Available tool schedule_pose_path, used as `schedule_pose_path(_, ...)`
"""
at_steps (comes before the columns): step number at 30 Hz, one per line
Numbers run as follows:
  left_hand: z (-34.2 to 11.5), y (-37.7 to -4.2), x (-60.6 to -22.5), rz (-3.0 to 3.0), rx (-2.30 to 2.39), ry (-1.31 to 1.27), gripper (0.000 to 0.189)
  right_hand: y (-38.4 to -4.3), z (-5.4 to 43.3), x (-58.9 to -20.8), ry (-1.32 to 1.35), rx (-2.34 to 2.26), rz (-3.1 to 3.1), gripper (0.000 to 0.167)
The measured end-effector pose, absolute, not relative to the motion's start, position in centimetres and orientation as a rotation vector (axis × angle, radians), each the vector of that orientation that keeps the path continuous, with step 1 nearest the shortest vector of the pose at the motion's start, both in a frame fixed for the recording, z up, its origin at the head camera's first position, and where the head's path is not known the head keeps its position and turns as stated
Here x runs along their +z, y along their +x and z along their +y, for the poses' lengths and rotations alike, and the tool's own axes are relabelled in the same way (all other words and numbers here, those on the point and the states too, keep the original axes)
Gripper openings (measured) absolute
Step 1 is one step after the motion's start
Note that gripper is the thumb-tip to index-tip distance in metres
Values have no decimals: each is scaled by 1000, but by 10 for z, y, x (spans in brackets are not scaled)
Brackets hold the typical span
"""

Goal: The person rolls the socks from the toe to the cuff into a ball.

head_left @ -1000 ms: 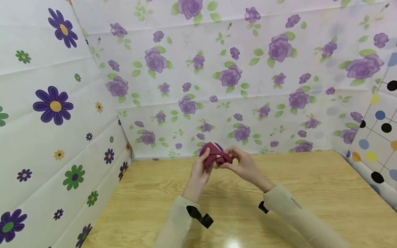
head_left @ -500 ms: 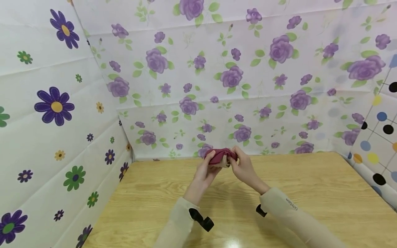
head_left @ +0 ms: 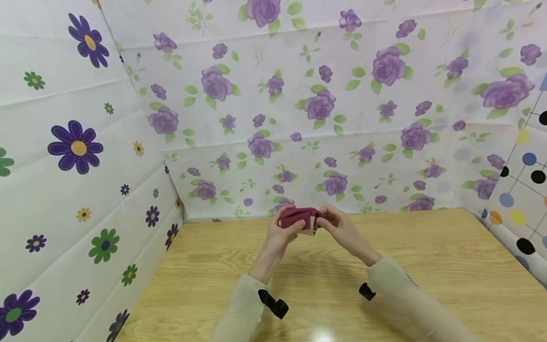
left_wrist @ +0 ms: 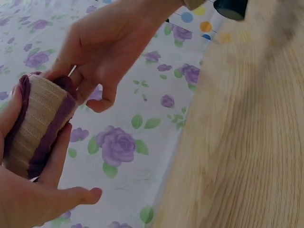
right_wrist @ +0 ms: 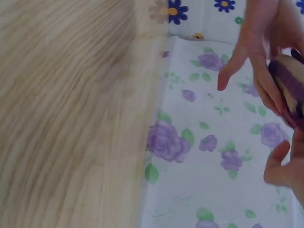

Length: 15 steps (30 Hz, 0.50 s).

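Note:
A rolled-up sock [head_left: 295, 217], maroon outside with a beige end showing, is held up above the far part of the table. In the left wrist view the sock [left_wrist: 42, 116] shows ribbed beige knit and a purple band. My left hand [head_left: 277, 238] grips the roll from its left side, fingers and thumb around it. My right hand [head_left: 344, 232] pinches the roll's right end, where the fabric is bunched. Seen from the right wrist, the sock [right_wrist: 290, 83] is partly cut off by the frame edge, between my left hand [right_wrist: 261, 42] and right hand [right_wrist: 289, 168].
Below the hands lies a wooden table [head_left: 222, 285]. A rose-patterned sheet [head_left: 239, 118] hangs behind its far edge. A daisy-patterned sheet [head_left: 38, 190] stands along the left, and a dotted sheet [head_left: 523, 190] along the right.
The sock has been turned and its loose maroon fabric drawn around the roll, so a smooth maroon side faces up. My left thumb has shifted onto its near side; the right fingers stay at its right end.

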State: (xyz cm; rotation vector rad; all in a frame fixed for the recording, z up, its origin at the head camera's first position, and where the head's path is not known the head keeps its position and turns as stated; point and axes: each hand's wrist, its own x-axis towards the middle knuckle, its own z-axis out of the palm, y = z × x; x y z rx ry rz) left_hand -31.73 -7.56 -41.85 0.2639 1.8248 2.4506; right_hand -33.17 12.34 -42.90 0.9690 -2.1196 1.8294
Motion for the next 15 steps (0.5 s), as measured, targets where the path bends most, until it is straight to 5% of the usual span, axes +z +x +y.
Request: schedule_pose_path(15,-46,-325,-412,1833,2682,-146,46,-322,117,-428,1106,1190,-2041,10)
